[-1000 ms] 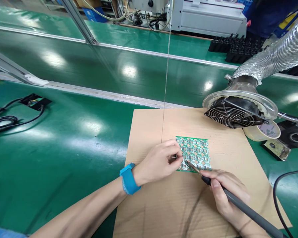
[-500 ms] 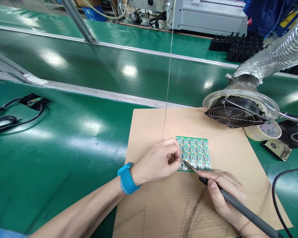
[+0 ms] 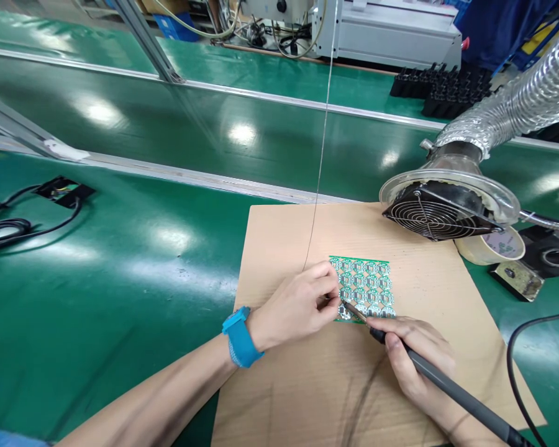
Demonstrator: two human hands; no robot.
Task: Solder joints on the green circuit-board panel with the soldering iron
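A green panel of several small circuit boards [image 3: 366,279] lies on a sheet of brown cardboard [image 3: 279,236]. My left hand [image 3: 302,301], with a blue wrist strap [image 3: 242,337] on its wrist, is closed in a pinch at the panel's left edge. Thin solder wire [image 3: 317,186] comes down from above and runs into these fingers. In my right hand [image 3: 419,354] is a soldering iron [image 3: 440,379], gripped like a pen. Its tip meets the lower left part of the panel, close to my left fingertips. The exact contact point is too small to make out.
A fume extractor hood [image 3: 447,205] on a silver duct [image 3: 512,112] hangs at the right. Beneath it are a tape roll [image 3: 494,245] and a metal-and-black stand [image 3: 522,276]. A black cable [image 3: 512,354] curves along the right; more cable [image 3: 9,230] lies left.
The solder wire's upper part has swung slightly to the right. My right hand and the iron have shifted a little left; the left hand stays almost in place.
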